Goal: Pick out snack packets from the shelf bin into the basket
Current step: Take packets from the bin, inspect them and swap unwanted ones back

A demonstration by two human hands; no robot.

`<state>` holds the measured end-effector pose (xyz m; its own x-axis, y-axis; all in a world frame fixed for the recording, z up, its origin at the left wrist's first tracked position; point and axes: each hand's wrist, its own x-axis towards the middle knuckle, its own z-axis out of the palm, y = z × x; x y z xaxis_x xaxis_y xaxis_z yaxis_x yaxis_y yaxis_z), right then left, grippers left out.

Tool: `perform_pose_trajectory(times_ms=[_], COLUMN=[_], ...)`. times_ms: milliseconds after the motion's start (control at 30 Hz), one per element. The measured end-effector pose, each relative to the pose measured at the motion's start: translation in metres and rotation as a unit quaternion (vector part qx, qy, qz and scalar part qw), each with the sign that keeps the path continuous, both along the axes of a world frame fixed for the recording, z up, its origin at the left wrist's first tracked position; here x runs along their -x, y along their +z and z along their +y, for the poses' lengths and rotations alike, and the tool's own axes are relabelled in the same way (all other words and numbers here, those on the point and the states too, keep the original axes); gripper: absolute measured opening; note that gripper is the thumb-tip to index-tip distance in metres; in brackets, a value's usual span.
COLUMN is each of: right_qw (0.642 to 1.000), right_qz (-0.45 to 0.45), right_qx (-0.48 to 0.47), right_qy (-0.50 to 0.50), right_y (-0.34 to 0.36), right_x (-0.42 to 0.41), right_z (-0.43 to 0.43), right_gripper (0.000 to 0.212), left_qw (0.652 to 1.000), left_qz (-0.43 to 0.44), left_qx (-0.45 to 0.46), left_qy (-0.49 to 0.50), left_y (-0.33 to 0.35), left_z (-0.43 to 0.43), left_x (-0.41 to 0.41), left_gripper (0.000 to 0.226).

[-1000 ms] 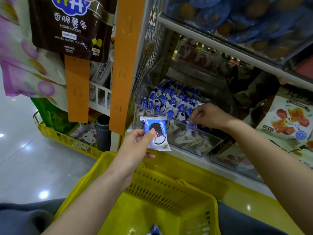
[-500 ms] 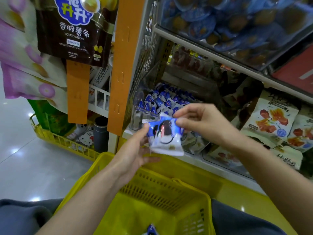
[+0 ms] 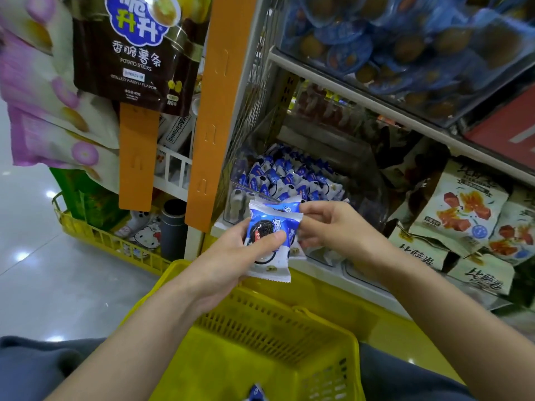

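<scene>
Blue-and-white wrappers now sit doubled in the left hand [image 3: 231, 256]. A second packet [image 3: 279, 204], fetched from the shelf bin [image 3: 240, 198] by the right hand [image 3: 335, 227] within the last second, is tucked behind the first packet [image 3: 269, 269], which the left hand was holding alone. The left grip is clamped on the pair, thumb across the cookie picture. The right grip still pinches the second packet's right edge, so the handover looks not quite finished. Both packets hang over the far edge of the yellow basket [image 3: 260, 322], where one more packet [image 3: 256, 393] already lies at the bottom. The person seems to be gathering several before dropping them in, and the bin holds plenty more.
</scene>
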<state>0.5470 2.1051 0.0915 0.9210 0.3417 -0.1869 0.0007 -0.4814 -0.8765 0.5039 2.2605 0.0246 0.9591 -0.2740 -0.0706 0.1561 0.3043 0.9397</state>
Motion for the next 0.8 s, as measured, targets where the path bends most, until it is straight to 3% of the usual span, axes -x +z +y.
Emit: perform_pose_trajectory(times_ms=[67, 200, 300, 433, 533, 800], right_qw=[1.0, 0.984, 0.963, 0.956, 0.945, 0.95], right_qz=[-0.013, -0.106, -0.172, -0.125, -0.087, -0.059], right_qx=[-0.018, -0.023, 0.053, 0.231, 0.311, 0.305], right_qy=[-0.019, -0.139, -0.202, -0.129, -0.058, -0.029], right_y=[0.004, 0.013, 0.008, -0.012, -0.022, -0.035], right_x=[-0.006, -0.037, -0.068, -0.087, -0.095, -0.108], right_z=[-0.004, -0.016, -0.026, -0.03, -0.026, -0.005], right_gripper=[0.003, 0.019, 0.023, 0.015, 0.022, 0.03], left_qw=[1.0, 0.996, 0.991, 0.989, 0.988, 0.988], left_qz=[0.001, 0.059, 0.095, 0.103, 0.107, 0.106], left_qx=[-0.004, 0.022, 0.016, 0.014, 0.006, -0.011], left_qy=[0.008, 0.064, 0.095, 0.108, 0.109, 0.11], left_y=[0.0, -0.001, -0.004, -0.005, -0.006, -0.009], left_z=[0.001, 0.003, 0.001, 0.001, 0.0, -0.003], left_x=[-0.001, -0.005, -0.006, -0.009, -0.011, -0.012], left_gripper=[0.049, 0.034, 0.028, 0.027, 0.029, 0.031])
